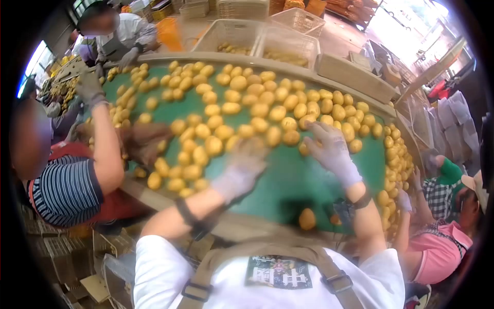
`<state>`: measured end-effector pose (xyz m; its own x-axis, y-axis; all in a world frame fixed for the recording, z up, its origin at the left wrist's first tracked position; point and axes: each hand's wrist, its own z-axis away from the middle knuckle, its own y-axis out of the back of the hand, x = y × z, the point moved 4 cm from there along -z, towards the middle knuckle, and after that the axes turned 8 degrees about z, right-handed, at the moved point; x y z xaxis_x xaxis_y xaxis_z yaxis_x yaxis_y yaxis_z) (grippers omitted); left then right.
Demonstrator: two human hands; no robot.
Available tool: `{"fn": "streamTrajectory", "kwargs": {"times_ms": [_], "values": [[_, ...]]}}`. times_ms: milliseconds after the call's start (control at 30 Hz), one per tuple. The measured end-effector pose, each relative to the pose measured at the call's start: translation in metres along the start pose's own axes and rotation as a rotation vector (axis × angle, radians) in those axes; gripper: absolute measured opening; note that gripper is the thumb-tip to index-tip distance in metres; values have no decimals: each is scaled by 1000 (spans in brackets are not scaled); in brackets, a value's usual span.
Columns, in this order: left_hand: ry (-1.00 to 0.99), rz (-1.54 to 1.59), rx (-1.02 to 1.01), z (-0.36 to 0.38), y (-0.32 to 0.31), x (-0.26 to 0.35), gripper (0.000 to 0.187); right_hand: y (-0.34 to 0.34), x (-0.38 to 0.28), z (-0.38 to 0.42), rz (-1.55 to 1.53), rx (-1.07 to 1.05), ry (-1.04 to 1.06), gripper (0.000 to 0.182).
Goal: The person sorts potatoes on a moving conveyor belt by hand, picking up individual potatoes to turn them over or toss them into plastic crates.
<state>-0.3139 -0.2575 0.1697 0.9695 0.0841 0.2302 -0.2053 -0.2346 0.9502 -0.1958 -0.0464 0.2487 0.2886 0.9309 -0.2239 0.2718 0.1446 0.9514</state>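
Many yellow, round potato-like items (237,83) lie spread over a green conveyor surface (278,180). My left hand (242,167), in a pale glove, is at the near edge of the pile; its fingers are smeared by motion. To its right, my right hand (332,149), also in a pale glove, has its fingers spread over the pile's near edge, touching or just above several items. A single item (307,219) lies apart near the belt's front edge.
Co-workers stand at the left (67,190), back left (116,33) and right (437,247); a gloved co-worker's hand reaches over the belt's left end. Crates (229,38) holding similar items stand behind the belt. More items are heaped along the right edge.
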Motion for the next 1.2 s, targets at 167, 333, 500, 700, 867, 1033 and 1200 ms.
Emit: {"fn": "streamTrajectory", "kwargs": {"times_ms": [167,333,500,700,867,1033,1200], "values": [[205,-81,-51,51,40,-73,28,-56,-14,5,202,-202,-5,46],[568,-360,33,140,122,-175,42,-51,-21,12,31,-227,-92,49],[362,-20,14,120,122,-55,43,-27,-65,-12,-115,126,98,46],[-109,246,-34,96,59,51,24,-104,-86,-28,105,-114,182,33],[195,217,47,131,65,-13,16,-96,-33,47,206,-184,231,34],[301,8,21,122,94,-35,35,69,-11,89,154,470,272,44],[194,82,4,84,97,-13,39,243,118,110,231,1145,-204,38]]}}
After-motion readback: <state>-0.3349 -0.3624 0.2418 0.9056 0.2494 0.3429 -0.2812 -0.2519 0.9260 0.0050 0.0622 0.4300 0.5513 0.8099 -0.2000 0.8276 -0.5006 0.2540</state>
